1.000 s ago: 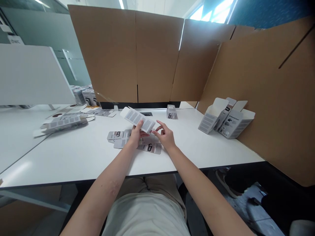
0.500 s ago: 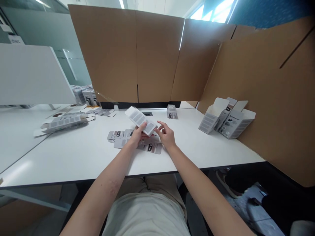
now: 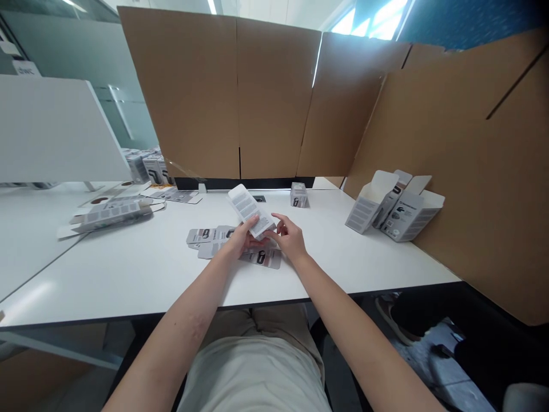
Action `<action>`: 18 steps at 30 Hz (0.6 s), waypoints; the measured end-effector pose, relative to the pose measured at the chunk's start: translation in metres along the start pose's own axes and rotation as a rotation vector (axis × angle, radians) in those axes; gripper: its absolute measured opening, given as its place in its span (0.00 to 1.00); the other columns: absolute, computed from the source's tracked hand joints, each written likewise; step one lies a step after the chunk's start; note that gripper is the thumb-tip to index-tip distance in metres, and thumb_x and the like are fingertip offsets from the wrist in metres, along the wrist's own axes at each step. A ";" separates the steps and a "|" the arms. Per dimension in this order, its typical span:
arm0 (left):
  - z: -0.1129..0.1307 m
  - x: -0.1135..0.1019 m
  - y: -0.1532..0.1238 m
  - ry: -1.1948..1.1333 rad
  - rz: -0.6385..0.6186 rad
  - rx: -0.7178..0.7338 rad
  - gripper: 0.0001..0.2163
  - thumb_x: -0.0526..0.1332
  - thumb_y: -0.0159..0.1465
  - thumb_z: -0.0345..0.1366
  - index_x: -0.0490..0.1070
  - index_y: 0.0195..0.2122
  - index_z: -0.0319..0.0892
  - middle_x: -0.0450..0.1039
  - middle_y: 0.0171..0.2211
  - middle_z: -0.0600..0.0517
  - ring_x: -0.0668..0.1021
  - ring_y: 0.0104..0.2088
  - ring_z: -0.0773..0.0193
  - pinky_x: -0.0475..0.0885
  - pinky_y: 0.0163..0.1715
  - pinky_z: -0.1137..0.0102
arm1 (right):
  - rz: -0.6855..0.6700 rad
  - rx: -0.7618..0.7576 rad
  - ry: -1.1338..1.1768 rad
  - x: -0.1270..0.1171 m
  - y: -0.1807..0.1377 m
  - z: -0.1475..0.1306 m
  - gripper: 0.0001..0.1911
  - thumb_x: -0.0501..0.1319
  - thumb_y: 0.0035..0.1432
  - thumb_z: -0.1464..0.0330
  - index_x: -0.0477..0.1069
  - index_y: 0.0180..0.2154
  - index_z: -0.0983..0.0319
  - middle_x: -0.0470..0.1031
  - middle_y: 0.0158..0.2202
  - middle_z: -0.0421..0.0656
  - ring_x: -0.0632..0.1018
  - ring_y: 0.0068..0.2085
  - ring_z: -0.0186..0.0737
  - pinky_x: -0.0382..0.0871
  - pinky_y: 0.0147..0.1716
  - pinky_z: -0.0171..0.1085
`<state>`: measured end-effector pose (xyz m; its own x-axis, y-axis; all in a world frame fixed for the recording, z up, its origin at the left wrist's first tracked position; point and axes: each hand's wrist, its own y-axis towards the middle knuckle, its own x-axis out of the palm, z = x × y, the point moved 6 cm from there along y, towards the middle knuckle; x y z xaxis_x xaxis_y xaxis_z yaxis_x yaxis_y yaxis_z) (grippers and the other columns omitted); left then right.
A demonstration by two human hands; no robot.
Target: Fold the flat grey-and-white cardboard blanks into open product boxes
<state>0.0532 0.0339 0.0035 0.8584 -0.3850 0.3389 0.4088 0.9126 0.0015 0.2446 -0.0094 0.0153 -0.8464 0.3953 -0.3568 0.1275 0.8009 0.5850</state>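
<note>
A small white-and-grey printed carton (image 3: 251,210) is tilted above the table in front of me, its white flap pointing up and left. My left hand (image 3: 244,236) grips it from the left, thumb on the printed face and fingers underneath. At the carton's lower right end is my right hand (image 3: 290,236), thumb and fingertips at the edge with the index finger bent above; the fingers partly hide what they pinch. Beneath both hands lie several flattened cartons (image 3: 210,236) in a loose pile.
Open-topped cartons (image 3: 403,214) lean together on the right near the cardboard wall (image 3: 450,160). A small closed box (image 3: 299,195) stands at the back. More flat cartons (image 3: 115,213) lie on the left of the white table (image 3: 141,274). A cardboard screen (image 3: 274,103) rises behind.
The carton has turned more upright, its flap swinging up and to the right. My right fingertips have moved slightly left onto its lower right edge.
</note>
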 end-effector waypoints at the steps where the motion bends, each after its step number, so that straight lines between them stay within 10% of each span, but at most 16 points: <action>1: 0.000 0.001 0.000 -0.002 0.002 0.013 0.39 0.81 0.62 0.63 0.80 0.64 0.40 0.90 0.50 0.36 0.91 0.38 0.46 0.86 0.36 0.60 | -0.003 0.003 0.003 0.000 0.000 0.000 0.39 0.78 0.63 0.38 0.84 0.64 0.54 0.78 0.36 0.38 0.71 0.29 0.38 0.72 0.35 0.40; 8: 0.015 -0.008 -0.004 0.047 0.210 0.253 0.35 0.82 0.63 0.56 0.75 0.66 0.49 0.86 0.62 0.41 0.89 0.57 0.44 0.86 0.47 0.61 | 0.077 -0.033 0.061 -0.006 0.001 -0.005 0.42 0.75 0.64 0.34 0.83 0.65 0.56 0.82 0.49 0.46 0.71 0.31 0.38 0.72 0.34 0.41; 14: 0.001 0.005 -0.007 0.510 -0.027 0.245 0.41 0.90 0.53 0.47 0.80 0.67 0.50 0.87 0.53 0.43 0.88 0.52 0.39 0.83 0.58 0.50 | 0.028 0.166 0.268 -0.010 0.014 0.003 0.42 0.81 0.51 0.37 0.84 0.56 0.59 0.87 0.54 0.54 0.85 0.50 0.56 0.83 0.44 0.49; 18: -0.009 0.001 -0.004 0.613 -0.095 0.225 0.60 0.94 0.42 0.45 0.74 0.78 0.51 0.82 0.66 0.37 0.83 0.66 0.30 0.77 0.69 0.43 | -0.126 0.286 0.310 -0.030 0.008 0.004 0.38 0.87 0.47 0.46 0.84 0.52 0.58 0.90 0.54 0.56 0.89 0.54 0.62 0.87 0.52 0.56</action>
<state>0.0552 0.0288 -0.0046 0.8698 -0.4134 -0.2692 0.4740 0.8516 0.2238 0.2735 -0.0130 0.0277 -0.9741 0.1681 -0.1514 0.1147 0.9438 0.3099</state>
